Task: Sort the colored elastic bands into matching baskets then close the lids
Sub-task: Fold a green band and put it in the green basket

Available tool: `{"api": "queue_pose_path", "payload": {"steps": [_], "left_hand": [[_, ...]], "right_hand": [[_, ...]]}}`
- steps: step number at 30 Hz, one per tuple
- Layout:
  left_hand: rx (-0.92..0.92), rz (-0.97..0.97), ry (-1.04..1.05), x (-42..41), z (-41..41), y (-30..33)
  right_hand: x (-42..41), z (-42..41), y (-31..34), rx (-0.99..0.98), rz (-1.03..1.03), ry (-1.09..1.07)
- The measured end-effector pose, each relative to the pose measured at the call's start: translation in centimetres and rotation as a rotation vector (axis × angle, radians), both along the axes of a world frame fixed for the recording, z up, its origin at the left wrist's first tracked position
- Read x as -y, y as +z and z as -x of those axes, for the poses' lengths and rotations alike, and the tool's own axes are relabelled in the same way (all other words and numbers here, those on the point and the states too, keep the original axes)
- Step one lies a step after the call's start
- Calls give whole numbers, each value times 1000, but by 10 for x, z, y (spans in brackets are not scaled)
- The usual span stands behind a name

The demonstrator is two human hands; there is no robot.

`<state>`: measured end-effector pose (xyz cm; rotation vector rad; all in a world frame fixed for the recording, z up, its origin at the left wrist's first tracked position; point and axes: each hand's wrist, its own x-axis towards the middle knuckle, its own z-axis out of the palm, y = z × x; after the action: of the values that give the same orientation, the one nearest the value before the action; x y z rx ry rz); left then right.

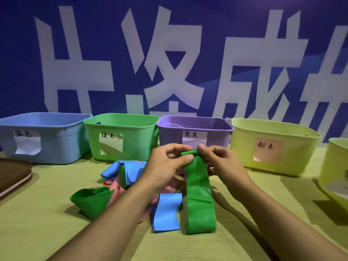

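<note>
The long flat green elastic band [199, 196] hangs toward the camera from both pinching hands, left hand [165, 166] and right hand [220, 162]; the green plastic basket [120, 136] stands beyond-left of them.

Five baskets stand in a row: one blue [45, 136], one green [122, 134], one purple [195, 132], and two yellow [275, 146] [337, 170]. Two green bands [199, 194] [90, 200] show, two blue bands [165, 211] [122, 170], and pink bands [116, 187], count unclear. One brown lid [13, 174]. Two hands [165, 166] [222, 162].

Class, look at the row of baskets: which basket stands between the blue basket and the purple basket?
The green basket stands between the blue basket and the purple basket, as the head view shows.
</note>
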<state>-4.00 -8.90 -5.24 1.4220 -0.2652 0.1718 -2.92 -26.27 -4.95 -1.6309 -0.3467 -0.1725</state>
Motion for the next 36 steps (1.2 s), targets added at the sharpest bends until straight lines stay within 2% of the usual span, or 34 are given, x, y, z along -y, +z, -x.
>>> {"api": "queue_pose_path", "payload": {"steps": [12,21,24,27,32,36], "left_hand": [[-80,80,8,2,-1,2],[-123,-39,44,-1,-3,-2],[-131,93,34,1,-2,0],[-117,145,28,1,-4,0],[-76,117,45,1,-4,0],[-36,78,38,1,-7,-2]], "right_hand": [[1,-8,-4,28,-72,41],[4,-10,-5,107,-53,77],[4,-10,-5,97,-66,83],[4,-8,-4,63,-87,102],[2,-4,-2,-16,-146,138],[0,-1,0,-31,-69,64]]}}
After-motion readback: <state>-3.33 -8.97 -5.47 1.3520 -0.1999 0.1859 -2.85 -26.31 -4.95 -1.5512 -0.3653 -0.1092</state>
